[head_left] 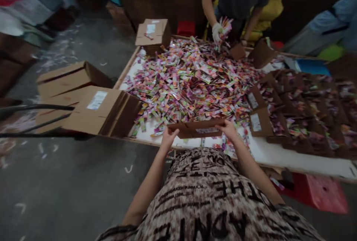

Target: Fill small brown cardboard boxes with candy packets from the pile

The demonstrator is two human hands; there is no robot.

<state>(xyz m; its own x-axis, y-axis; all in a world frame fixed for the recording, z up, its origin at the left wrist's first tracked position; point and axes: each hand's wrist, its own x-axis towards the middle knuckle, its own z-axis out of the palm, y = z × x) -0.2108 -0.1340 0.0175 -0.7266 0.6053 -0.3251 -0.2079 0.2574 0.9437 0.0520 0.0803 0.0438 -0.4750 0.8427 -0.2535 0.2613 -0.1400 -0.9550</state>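
Note:
A brown cardboard box (192,131), looking folded flat or nearly so, is held level in front of my body at the table's near edge. A white label shows on its near face. My left hand (169,137) grips its left end, thumb on the near side. At the opposite end, my right hand (228,128) pinches the upper corner. Just beyond the box lies a wide heap of small, colourful wrapped sticks (189,81), mostly pink, purple, green and orange. What is inside the box cannot be seen.
Flat cardboard boxes (92,109) are stacked at the table's left edge, with another stack (153,34) at the far left corner. Rows of filled open boxes (301,111) line the right. Opposite, a co-worker's gloved hand (217,32) holds a bunch of sticks. A red stool (325,192) stands below right.

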